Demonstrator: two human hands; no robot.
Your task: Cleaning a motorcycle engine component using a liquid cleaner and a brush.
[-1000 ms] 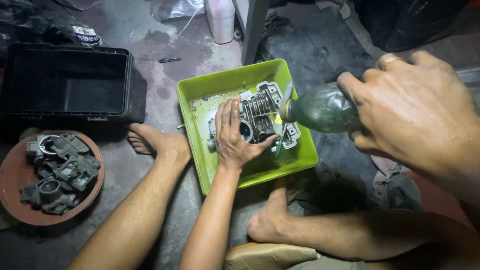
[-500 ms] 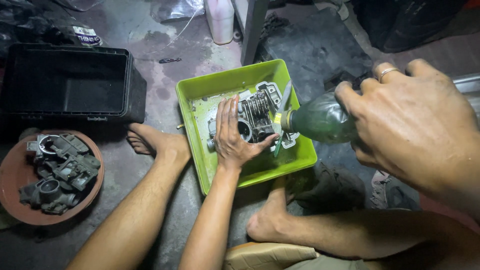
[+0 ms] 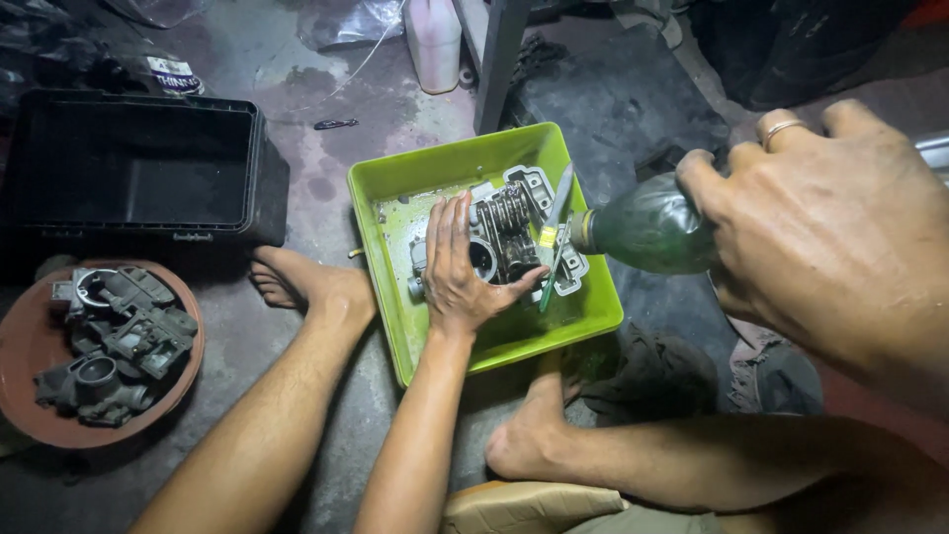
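Fingers of left hand (image 3: 461, 269) spread flat on cylinder head (image 3: 504, 237) inside green tray (image 3: 395, 188); right hand (image 3: 825, 232) wrapped around green bottle (image 3: 647, 230) tilted above tray.

Inside the green tray (image 3: 395, 198) I see little free room: the engine cylinder head (image 3: 514, 237) fills the middle, my left hand (image 3: 460, 277) covers its near-left side, and the green bottle (image 3: 647, 229) held by my right hand (image 3: 830, 237) blocks the right rim. The tray's near-left strip stays open. Left of it, bare floor (image 3: 316, 168) offers passage between the black plastic box (image 3: 138, 168) and my left foot (image 3: 306, 287); the brown bowl (image 3: 25, 346) of carburetor parts (image 3: 114, 341) closes the far-left corner.
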